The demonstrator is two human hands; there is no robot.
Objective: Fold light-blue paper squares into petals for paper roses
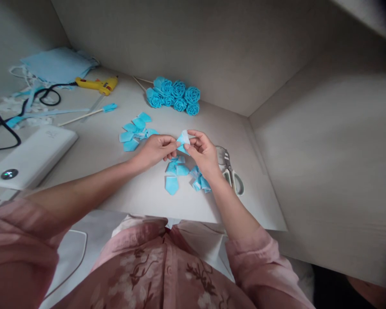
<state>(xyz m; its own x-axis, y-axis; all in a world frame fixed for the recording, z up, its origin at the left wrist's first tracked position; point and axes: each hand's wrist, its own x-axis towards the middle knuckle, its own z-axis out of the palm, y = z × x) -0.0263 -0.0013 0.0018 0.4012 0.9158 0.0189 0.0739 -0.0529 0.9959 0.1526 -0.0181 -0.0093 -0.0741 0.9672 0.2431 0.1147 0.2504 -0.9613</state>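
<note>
Between my two hands, above the middle of the table, is a small light-blue petal piece (183, 140) with a paler upper end. My left hand (157, 150) pinches its left edge between thumb and fingers. On the other side, my right hand (203, 152) grips the same piece, thumb in front and fingers behind. Several blue cut petals (130, 135) lie to the left of my left hand. More petals (172, 182) rest just below the hands, and a small heap of folded blue pieces (199, 182) is partly hidden by my right wrist.
Scissors (230, 169) lie right of my right hand. Blue rosettes (179, 96) on sticks are at the back. A yellow glue gun (98, 84), a blue-tipped stick (90, 115), a white power bank (35, 156), black cable (48, 96) and blue masks (58, 64) occupy the left. Panels enclose the table.
</note>
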